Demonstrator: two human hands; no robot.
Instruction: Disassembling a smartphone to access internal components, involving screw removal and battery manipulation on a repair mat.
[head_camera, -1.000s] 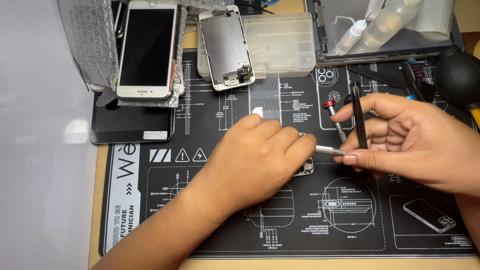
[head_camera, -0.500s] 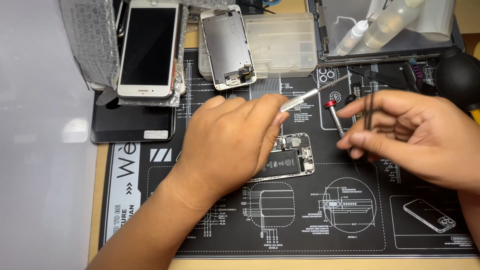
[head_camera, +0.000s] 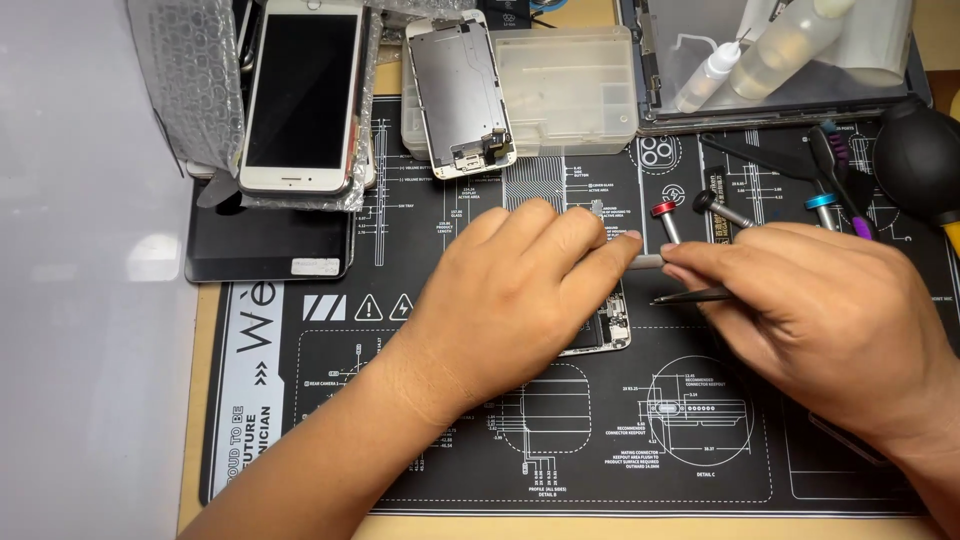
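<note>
My left hand (head_camera: 510, 300) lies on the black repair mat (head_camera: 600, 440) and covers most of an opened phone body (head_camera: 612, 330); only its right edge with circuit parts shows. Its fingertips pinch a thin silver tool (head_camera: 648, 262) that points to the right. My right hand (head_camera: 820, 320) meets it there, with its fingertips touching the silver tool's other end. The right hand also grips black tweezers (head_camera: 690, 296), whose tip points left toward the phone body.
At the back lie a white phone (head_camera: 300, 95) on bubble wrap, a detached screen panel (head_camera: 460, 95) on a clear plastic box (head_camera: 565, 90), and a tray with dropper bottles (head_camera: 780, 60). Small screwdrivers (head_camera: 665, 215) and a black air blower (head_camera: 915, 160) lie at the right.
My left hand has lowered the silver tool from pointing up-right to lying level. My right hand has moved left to touch its end, with the tweezers now pointing left.
</note>
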